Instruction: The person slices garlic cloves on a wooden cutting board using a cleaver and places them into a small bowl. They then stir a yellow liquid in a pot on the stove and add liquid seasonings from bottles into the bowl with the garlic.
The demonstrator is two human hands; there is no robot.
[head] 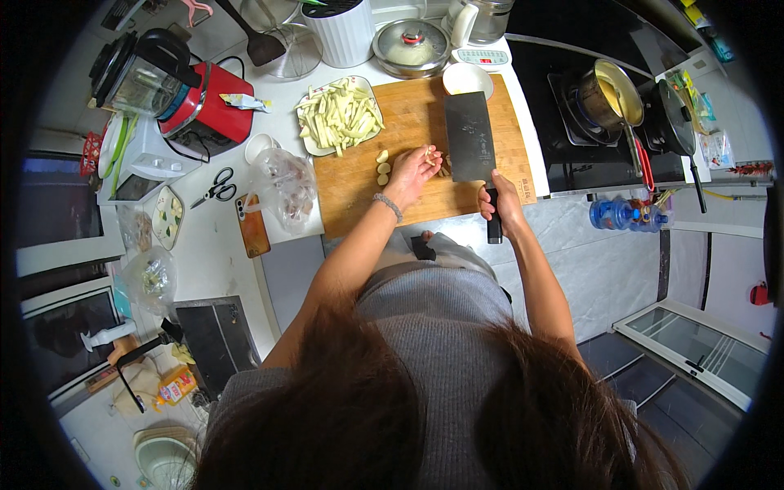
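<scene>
My right hand [506,202] grips the black handle of a broad Chinese cleaver [469,138], its dark blade lying flat over the wooden cutting board [410,107]. My left hand [413,173], palm turned up, has a small pale piece [430,157], which looks like garlic, at its curled fingertips. Three peeled garlic cloves [383,168] lie in a row on the board to the left of that hand. Small brownish scraps [443,166] show between my left fingers and the blade, partly hidden. At the board's upper left, a plate [311,146] bears a heap of pale green vegetable strips [343,115].
A white bowl [467,79] sits at the board's far edge, near a lidded pan [411,49]. To the left are a plastic bag [283,190], a phone [253,226], scissors [217,188] and a red blender [211,107]. A saucepan [612,98] stands on the stove at right.
</scene>
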